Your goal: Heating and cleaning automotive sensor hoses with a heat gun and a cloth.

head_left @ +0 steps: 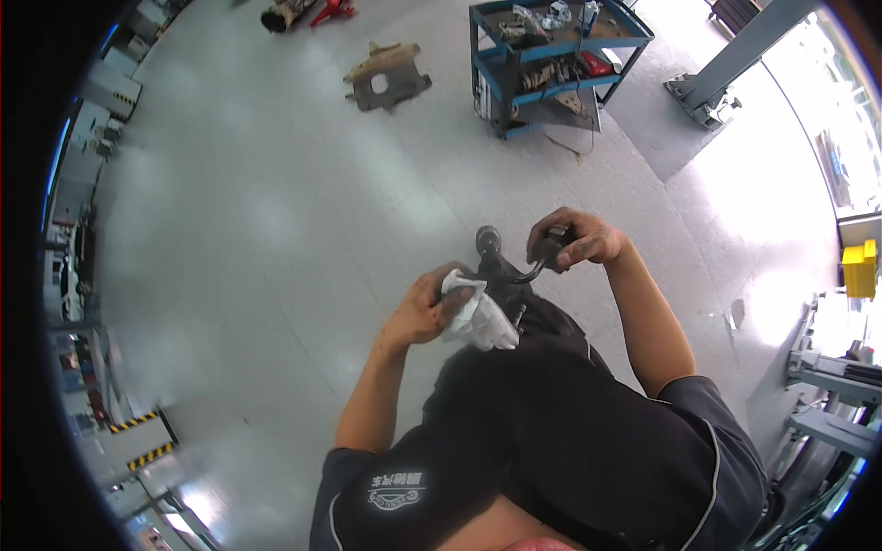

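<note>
My left hand (424, 308) is closed on a crumpled white wipe (487, 323), which hangs down in front of my dark clothes. Up and to the right, my right hand (588, 241) grips a dark, curved rod-like part (531, 275) by its thick black end. The part's other end runs toward the wipe, against dark trousers, so I cannot tell whether the wipe touches it. Dark smudges cover the fingers of both hands. Just beyond the hands, a dark shoe (488, 241) shows on the floor.
A blue tool cart (510, 78) loaded with parts stands ahead to the right, beside a grey lift post (735, 64). On the grey floor (248, 230) lies a flat metal plate (390, 81) with a hole. A yellow box (859, 268) is at the far right.
</note>
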